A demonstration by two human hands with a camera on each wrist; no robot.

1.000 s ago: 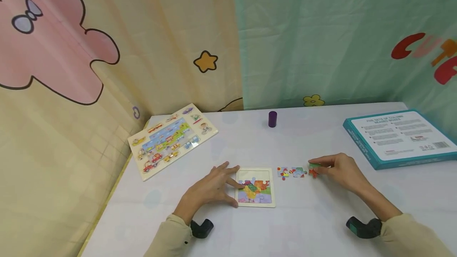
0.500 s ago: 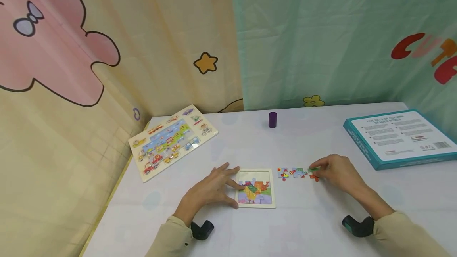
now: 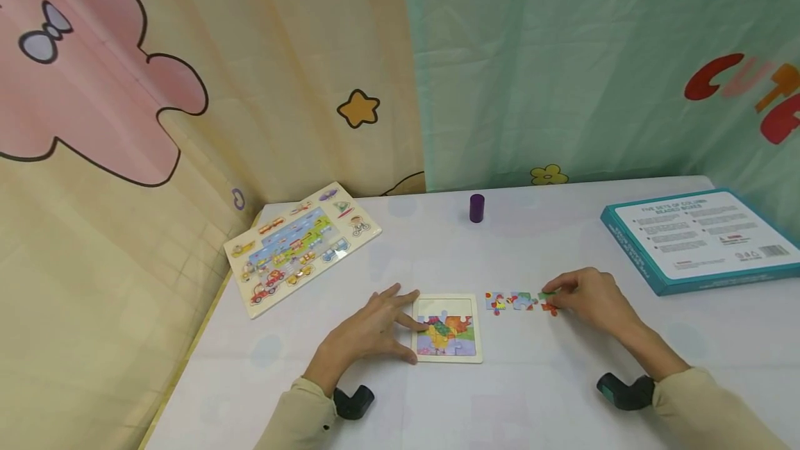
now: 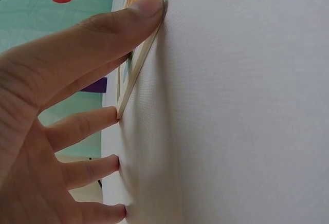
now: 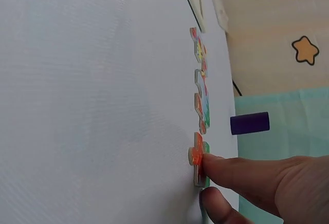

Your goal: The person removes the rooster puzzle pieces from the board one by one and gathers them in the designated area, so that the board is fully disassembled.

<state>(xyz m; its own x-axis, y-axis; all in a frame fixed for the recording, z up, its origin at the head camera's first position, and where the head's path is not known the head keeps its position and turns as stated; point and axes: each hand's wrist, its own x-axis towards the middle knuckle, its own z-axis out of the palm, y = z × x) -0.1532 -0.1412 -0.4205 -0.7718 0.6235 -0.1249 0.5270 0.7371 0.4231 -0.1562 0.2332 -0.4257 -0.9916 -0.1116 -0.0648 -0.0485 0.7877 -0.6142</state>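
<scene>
White table [image 3: 500, 394], left hand [image 3: 371, 325] (fingers spread) touching puzzle tray [image 3: 445, 307], right hand [image 3: 596, 301] pinching puzzle piece [image 5: 198, 154]

The square, pale-rimmed jigsaw tray [image 3: 478, 328] lay flat, its left edge touched by the thumb and a finger of the left hand [image 3: 375, 325]; interlocked jigsaw pieces [image 3: 459, 348] in yellow, green, orange and lilac filled its lower part, the pale base showing above them; to its right, in a row, lay a multicoloured loose piece [image 3: 496, 301], a mostly blue piece [image 3: 521, 302] and, just beside that, a green-and-orange piece [image 5: 198, 152], flat under the right hand's [image 3: 594, 301] pinching fingertips.
</scene>
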